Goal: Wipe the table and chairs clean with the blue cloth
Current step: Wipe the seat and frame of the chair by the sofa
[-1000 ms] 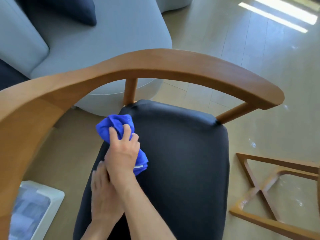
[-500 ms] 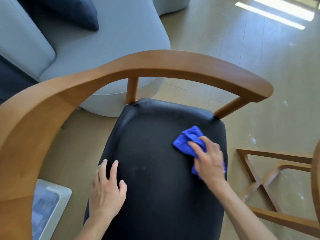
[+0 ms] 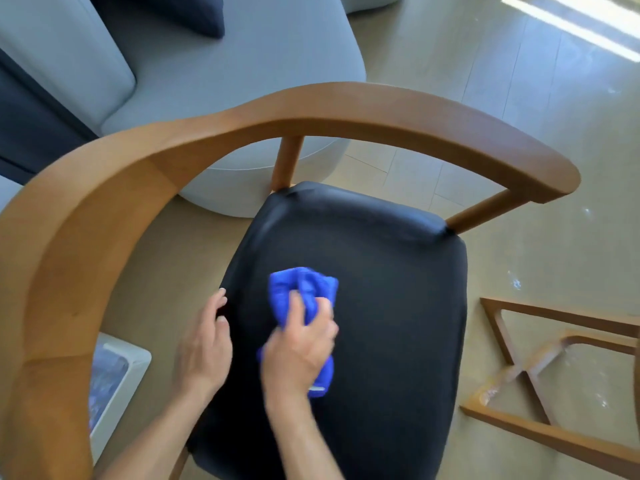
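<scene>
Wiping the chair seat with the blue cloth

Left of the grip, the left hand rests flat with relaxed fingers on the black seat at its left edge. The right hand, blurred, presses down with fingers curled over the bunched blue cloth mid-seat. The wooden chair backrest curves beyond the grip; another wooden frame stands far right.

Two bare forearms in view, no sleeves, no watch or rings seen; left hand nails short and pale; right hand motion-blurred
</scene>
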